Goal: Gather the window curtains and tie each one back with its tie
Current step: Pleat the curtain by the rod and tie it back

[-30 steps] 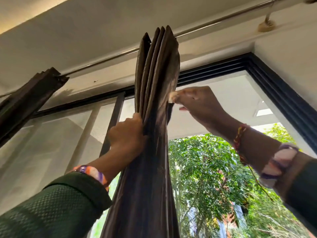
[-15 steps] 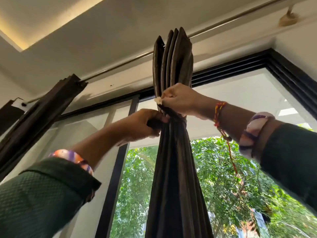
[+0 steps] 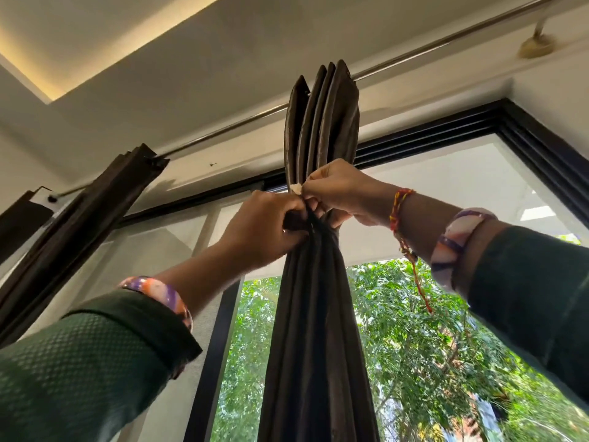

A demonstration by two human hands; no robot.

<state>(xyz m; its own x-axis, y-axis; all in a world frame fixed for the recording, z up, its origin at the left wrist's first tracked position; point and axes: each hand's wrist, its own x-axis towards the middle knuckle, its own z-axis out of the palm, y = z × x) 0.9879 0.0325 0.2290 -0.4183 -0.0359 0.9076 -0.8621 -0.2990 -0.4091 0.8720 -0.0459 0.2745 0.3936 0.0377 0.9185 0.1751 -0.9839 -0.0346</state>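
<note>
A dark brown curtain [image 3: 318,314] hangs gathered into tight pleats from the steel rod [image 3: 223,132], in the middle of the view. A dark tie [image 3: 331,232] wraps around it just below its fanned top. My left hand [image 3: 264,228] grips one end of the tie at the front left of the bundle. My right hand [image 3: 341,189] pinches the other end, which has a pale tip [image 3: 295,188], right above the left hand. The two hands touch. A second dark curtain [image 3: 79,231] hangs bunched at the far left.
A black window frame [image 3: 541,148] runs behind the curtain, with green trees beyond the glass. A mesh screen panel [image 3: 153,250] fills the left half of the window. A rod bracket [image 3: 537,43] sits at the top right under the ceiling.
My right hand brought the pale-tipped tie end around the bundle to the front. My left hand let go of the pleats and closed on the tie beside it.
</note>
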